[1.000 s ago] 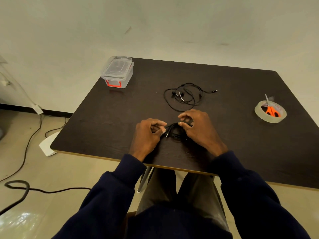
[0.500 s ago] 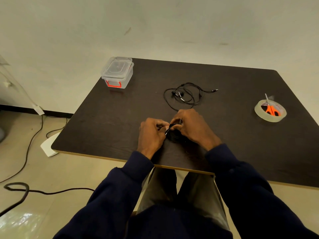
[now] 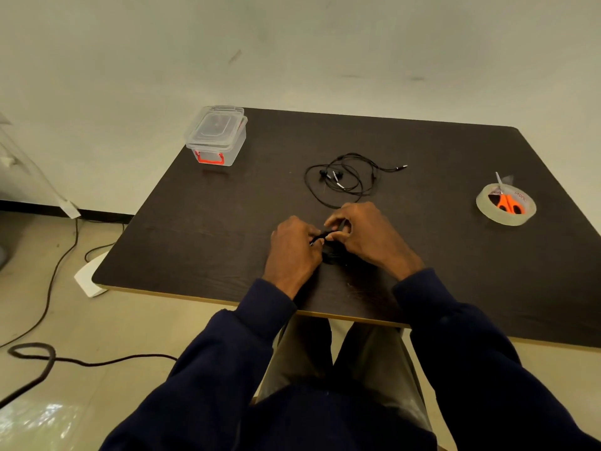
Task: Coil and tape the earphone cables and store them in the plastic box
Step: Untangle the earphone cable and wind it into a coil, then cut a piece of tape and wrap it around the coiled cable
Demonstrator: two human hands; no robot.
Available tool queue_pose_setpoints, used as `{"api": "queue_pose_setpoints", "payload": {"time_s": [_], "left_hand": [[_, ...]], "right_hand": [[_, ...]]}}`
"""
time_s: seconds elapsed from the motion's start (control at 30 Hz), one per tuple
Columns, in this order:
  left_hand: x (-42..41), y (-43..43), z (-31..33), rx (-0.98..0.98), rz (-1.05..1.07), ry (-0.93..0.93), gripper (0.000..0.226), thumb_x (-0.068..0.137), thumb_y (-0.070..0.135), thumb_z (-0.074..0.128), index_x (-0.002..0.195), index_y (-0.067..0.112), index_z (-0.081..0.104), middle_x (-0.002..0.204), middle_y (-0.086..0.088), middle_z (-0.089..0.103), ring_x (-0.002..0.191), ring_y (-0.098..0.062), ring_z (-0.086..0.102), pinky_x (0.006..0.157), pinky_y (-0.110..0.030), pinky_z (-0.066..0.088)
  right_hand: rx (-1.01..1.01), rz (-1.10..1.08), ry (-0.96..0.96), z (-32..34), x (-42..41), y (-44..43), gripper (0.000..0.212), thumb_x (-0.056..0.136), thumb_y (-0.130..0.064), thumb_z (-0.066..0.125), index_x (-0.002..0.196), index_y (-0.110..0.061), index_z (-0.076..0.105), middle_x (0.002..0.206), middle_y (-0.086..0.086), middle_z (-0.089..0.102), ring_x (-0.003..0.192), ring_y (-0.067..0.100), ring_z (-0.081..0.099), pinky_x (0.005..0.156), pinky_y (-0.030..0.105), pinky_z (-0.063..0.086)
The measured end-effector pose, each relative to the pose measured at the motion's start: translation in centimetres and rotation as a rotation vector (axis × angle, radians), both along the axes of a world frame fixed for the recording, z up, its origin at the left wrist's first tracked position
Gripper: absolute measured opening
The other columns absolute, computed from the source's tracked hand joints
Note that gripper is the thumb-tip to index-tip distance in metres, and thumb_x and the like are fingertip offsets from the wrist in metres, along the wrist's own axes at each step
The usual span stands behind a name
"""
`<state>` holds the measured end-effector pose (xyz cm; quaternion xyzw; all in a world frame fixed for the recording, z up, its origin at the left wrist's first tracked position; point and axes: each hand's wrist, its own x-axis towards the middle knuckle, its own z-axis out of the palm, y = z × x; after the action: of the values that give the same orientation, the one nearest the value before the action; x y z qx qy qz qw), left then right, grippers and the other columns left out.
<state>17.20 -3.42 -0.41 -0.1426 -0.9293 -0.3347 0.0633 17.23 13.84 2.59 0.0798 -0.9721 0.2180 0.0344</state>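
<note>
The left hand (image 3: 294, 247) and right hand (image 3: 367, 237) pinch a black cable bundle (image 3: 320, 236) near the table (image 3: 195, 239) edge — bare woodgrain leftward, loose tangle (image 3: 341, 179) beyond.

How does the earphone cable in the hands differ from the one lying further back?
The black earphone cable in the hands is bunched into a tight bundle; the loose black earphone cable sprawls in wide loops. The held one is gripped by the left hand and right hand and mostly hidden; the loose one lies untouched farther back, plug and earbuds showing. Both are thin and black.
</note>
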Motion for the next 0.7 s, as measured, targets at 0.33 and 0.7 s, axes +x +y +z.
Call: {"api": "queue_pose_setpoints", "payload": {"time_s": [0.33, 0.7], "left_hand": [[0.7, -1.4, -0.5, 0.211, 0.014, -0.007, 0.023, 0.098, 0.029, 0.066, 0.117, 0.018, 0.072, 0.114, 0.001, 0.066, 0.092, -0.003, 0.063, 0.081, -0.012, 0.053], [0.2, -3.3, -1.4, 0.619, 0.075, -0.072, 0.018, 0.102, 0.012, 0.059, 0.113, 0.014, 0.073, 0.105, 0.003, 0.074, 0.088, -0.013, 0.072, 0.081, -0.030, 0.062]], "right_hand": [[-0.223, -0.117, 0.137, -0.2, 1.4, 2.3, 0.018, 0.095, -0.014, 0.071, 0.112, -0.017, 0.077, 0.110, -0.004, 0.074, 0.093, 0.000, 0.064, 0.079, 0.006, 0.046], [-0.339, -0.325, 0.413, -3.9, 5.2, 5.4, 0.019, 0.096, -0.011, 0.070, 0.114, -0.011, 0.075, 0.106, 0.000, 0.073, 0.087, -0.003, 0.064, 0.078, 0.005, 0.048]]}}
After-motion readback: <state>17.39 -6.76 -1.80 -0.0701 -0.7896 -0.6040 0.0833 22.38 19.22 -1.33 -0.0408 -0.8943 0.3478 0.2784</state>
